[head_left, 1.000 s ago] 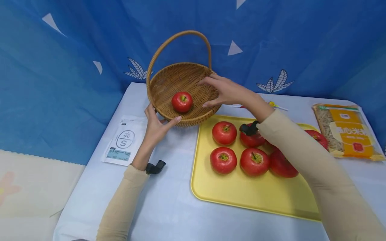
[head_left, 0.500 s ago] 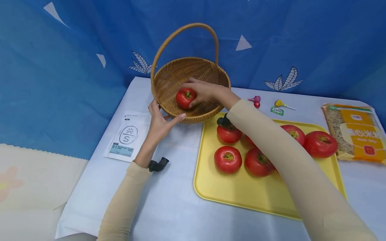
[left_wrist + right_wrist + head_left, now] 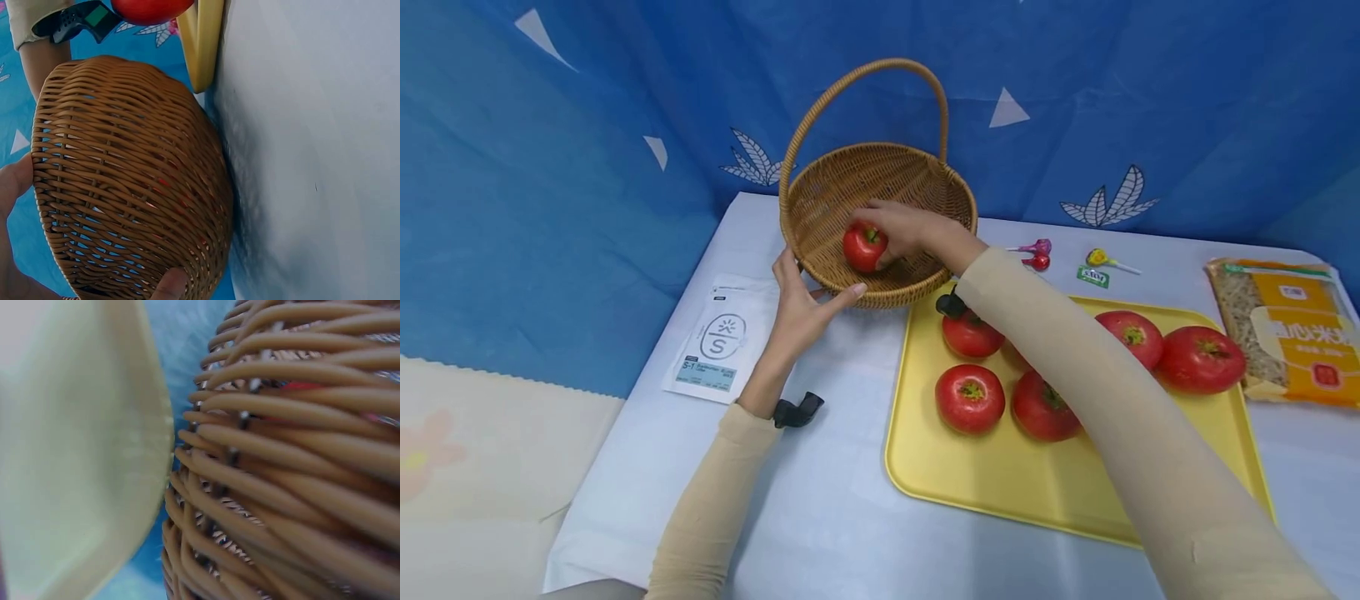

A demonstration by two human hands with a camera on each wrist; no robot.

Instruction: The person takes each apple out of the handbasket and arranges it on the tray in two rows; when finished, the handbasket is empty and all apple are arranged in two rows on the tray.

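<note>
While the right hand [image 3: 910, 233] curls its fingers around one tomato [image 3: 863, 247] on the floor of the basket [image 3: 880, 179], the left hand [image 3: 801, 308] cups the basket's outer wall at about 8 o'clock, thumb and fingers gripping the wicker rim. So the moving of tomatoes looks barely begun: one is in the basket, not yet released. Five more tomatoes [image 3: 970, 397] are visible on the yellow tray [image 3: 1000, 483], which sits on the table [image 3: 820, 500] at the basket's 4 o'clock.
</note>
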